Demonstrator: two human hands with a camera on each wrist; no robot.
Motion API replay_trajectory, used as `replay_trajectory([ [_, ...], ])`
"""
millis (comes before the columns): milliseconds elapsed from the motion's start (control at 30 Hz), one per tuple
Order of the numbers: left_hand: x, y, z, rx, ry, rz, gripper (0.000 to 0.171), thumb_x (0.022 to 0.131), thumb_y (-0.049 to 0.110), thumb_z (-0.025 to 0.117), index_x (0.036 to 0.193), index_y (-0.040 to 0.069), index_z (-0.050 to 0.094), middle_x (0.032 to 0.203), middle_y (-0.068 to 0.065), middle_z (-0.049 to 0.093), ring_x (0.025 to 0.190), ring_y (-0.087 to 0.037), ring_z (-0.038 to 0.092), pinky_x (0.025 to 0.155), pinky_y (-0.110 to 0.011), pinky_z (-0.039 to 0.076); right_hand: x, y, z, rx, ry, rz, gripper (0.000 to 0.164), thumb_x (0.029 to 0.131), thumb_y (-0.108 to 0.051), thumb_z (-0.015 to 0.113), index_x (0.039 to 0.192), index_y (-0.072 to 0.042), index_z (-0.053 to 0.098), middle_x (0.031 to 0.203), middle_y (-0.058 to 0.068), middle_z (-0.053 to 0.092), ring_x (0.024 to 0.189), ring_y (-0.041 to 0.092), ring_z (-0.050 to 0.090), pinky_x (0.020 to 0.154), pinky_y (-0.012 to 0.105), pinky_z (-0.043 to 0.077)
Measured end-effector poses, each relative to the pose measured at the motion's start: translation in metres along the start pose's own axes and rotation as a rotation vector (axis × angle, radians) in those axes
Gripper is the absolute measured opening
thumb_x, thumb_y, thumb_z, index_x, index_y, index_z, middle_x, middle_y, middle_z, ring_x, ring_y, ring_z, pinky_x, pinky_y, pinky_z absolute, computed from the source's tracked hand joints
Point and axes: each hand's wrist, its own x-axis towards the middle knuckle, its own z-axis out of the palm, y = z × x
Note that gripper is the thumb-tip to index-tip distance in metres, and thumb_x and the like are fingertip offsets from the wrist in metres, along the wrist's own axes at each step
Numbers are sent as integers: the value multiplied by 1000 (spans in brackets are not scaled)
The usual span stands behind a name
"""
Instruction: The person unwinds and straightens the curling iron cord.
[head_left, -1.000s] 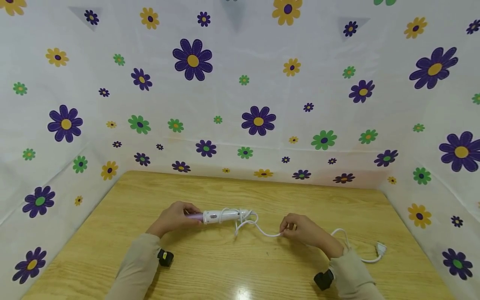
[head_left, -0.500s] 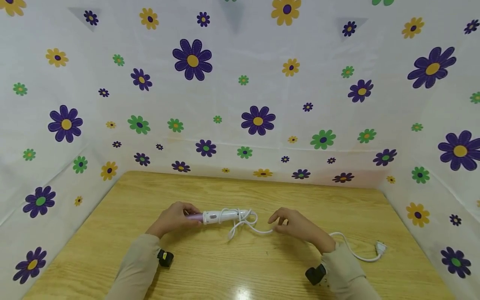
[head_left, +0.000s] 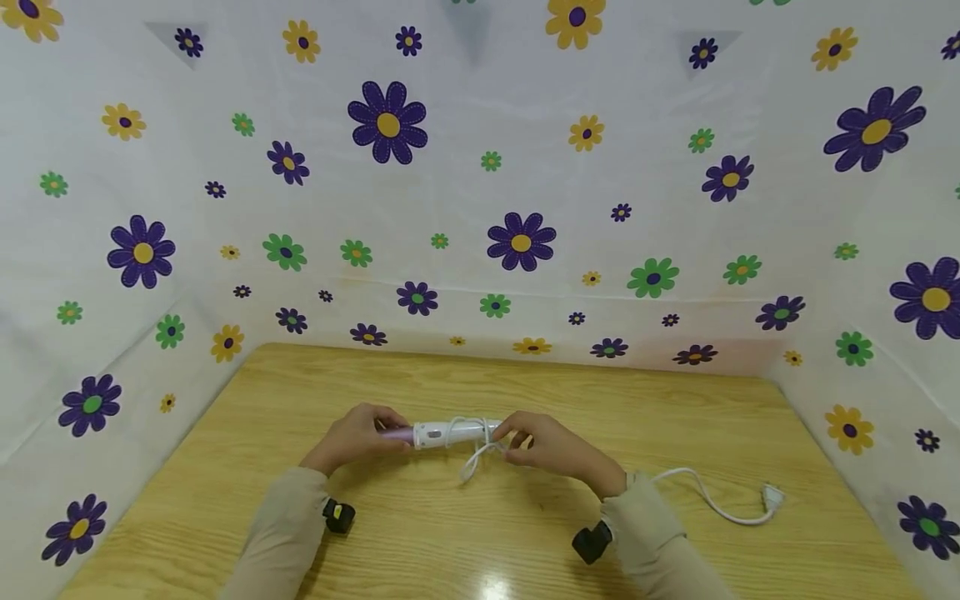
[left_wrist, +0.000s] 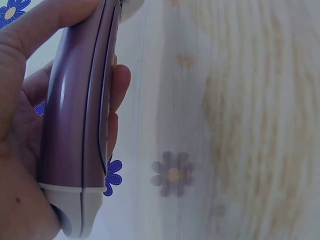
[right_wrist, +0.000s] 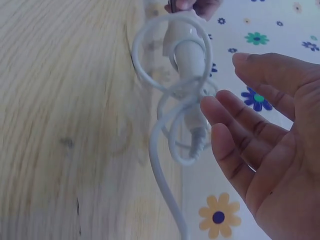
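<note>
Left hand, wooden table, flowered backdrop

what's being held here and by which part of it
The left hand grips the device by its purple part. The right hand holds nothing; its fingers are by the cord, contact unclear.

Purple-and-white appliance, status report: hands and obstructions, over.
Left grip holds appliance by purple part. Right grip relaxed by white cord, contact unclear. Cord loops around white section, possibly in the way.
</note>
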Motion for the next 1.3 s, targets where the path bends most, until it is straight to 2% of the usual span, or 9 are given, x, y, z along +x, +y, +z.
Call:
replay_trajectory([
  [167, -2, 1, 1, 3, 1, -9, 36, 74, 33, 82, 102, 12, 73, 96, -1, 70, 80, -13, 56, 71, -30, 46, 9, -7, 9, -16, -31, -13, 27, 93, -10, 61, 119, -6, 64, 117, 16, 63, 92, 20, 63, 70, 23, 51],
  [433, -3, 0, 3, 7, -2, -33, 36, 74, 34, 82, 101, 13, 73, 95, -1, 68, 80, -14, 56, 71, -30, 46, 14, -8, 18, -7, -20, -15, 25, 92, -7, 60, 117, -4, 64, 114, 14, 63, 88, 16, 61, 69, 23, 50],
  [600, -1, 1, 3, 5, -10, -10, 36, 74, 34, 82, 101, 13, 73, 94, 0, 69, 80, -14, 56, 71, -30, 46, 20, -6, 21, -93, -25, -35, 23, 92, -9, 61, 113, -5, 69, 105, 8, 61, 79, 6, 53, 67, 21, 46],
  [700, 0, 1, 2, -8, -21, -2, 36, 74, 34, 82, 102, 12, 73, 95, -1, 69, 79, -14, 56, 71, -30, 46, 20, -9, 21, -137, -24, -37, 18, 91, -9, 64, 107, -6, 71, 98, 8, 59, 75, 6, 46, 65, 20, 41],
  [833, 1, 0, 1, -21, -24, -1, 37, 74, 33, 82, 103, 11, 73, 96, -2, 69, 80, -14, 57, 71, -29, 46, 18, -9, 21, -176, -20, -8, 11, 89, -16, 69, 98, -11, 72, 94, 5, 58, 78, 12, 48, 66, 22, 41],
  [967, -1, -1, 0, -31, -22, -12, 38, 74, 34, 82, 103, 12, 73, 96, -2, 69, 80, -15, 57, 71, -30, 47, 11, -8, 18, -209, -3, 11, 13, 86, -23, 72, 93, -12, 70, 94, 3, 58, 78, 15, 50, 67, 22, 41],
  [1300, -2, -1, -3, -63, -13, -37, 37, 74, 29, 82, 104, 10, 72, 96, -4, 68, 81, -17, 57, 73, -31, 48, -5, 7, 1, -220, 27, 99, 11, 86, -27, 73, 89, -18, 66, 98, -4, 53, 72, 7, 48, 66, 22, 43],
])
